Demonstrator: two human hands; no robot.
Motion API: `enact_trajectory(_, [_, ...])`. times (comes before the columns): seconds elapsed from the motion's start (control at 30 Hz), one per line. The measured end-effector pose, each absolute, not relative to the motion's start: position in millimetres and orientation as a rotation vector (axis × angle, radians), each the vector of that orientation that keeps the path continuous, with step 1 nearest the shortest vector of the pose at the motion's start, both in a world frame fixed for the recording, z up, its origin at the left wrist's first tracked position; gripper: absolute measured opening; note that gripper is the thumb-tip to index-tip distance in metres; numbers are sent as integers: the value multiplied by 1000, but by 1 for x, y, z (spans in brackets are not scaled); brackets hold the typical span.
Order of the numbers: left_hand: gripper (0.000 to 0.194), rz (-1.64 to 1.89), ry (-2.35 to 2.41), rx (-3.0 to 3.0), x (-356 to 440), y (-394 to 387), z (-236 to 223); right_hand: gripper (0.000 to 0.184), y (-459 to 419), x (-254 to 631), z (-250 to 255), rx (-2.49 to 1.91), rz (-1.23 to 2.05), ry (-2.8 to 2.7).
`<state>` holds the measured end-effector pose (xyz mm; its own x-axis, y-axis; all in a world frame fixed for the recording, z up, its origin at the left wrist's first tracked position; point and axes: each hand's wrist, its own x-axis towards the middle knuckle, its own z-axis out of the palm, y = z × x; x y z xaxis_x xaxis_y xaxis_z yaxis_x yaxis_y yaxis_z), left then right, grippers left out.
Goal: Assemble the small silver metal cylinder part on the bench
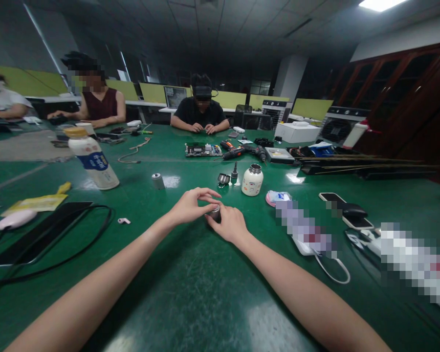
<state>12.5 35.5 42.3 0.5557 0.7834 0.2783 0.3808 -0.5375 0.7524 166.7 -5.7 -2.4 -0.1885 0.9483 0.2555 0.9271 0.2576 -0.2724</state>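
A small metal cylinder (214, 212) stands on the green table between my two hands, partly covered by my fingers. My right hand (230, 224) is closed around its right and near side, thumb in front. Over its left and far side reaches my left hand (192, 205), fingers stretched out and thumb at the top of the cylinder. Just beyond are a dark metal cup-like lid (223, 180), a dark nozzle-shaped part (234, 173) and an uncapped cream flask (253, 181). A similar grey cylinder (157, 181) stands to the left.
Left are a milk bottle (95, 164), a white earbud (123, 221), a black tablet-like slab (40, 232) and cables. Right lie a phone (333, 198), a black mouse (354, 210) and blurred packs. Farther off are a circuit board (203, 150), power drills (242, 150) and seated people.
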Motion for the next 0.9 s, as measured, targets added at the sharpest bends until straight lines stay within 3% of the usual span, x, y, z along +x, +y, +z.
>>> enact_trajectory(0.3, [44,866,1089,2294,8,37,46,39,-5,167,-4,-1725,50,-2176])
enact_trajectory(0.5, [42,927,1126,2159,12,34,42,38,-6,166,-2,-1729,76,-2169])
enact_trajectory(0.9, [47,864,871,2147,8,37,46,42,-5,166,-3,-1727,49,-2180])
